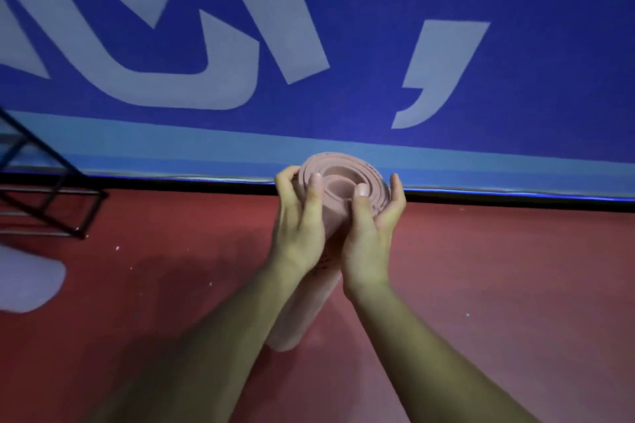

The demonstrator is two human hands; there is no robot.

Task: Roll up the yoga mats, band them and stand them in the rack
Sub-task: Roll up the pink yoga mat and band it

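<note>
Both hands, left hand (299, 216) and right hand (371, 227), are clasping the upright pink mat roll (343, 178); soft, springy, probably light; gripping mid-roll is seeming safest.

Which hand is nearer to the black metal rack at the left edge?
Left. The left hand grips the rolled mat on the side facing the rack; the right hand grips its far side.

1. Dim, blue-tinted light.
2. Soft shadow on floor (192, 271) left of left hand (299, 216).
3. Motion blur throughout, heaviest far left.
4. Thin glare strip along wall base (481, 191) beyond right hand (372, 220).
</note>
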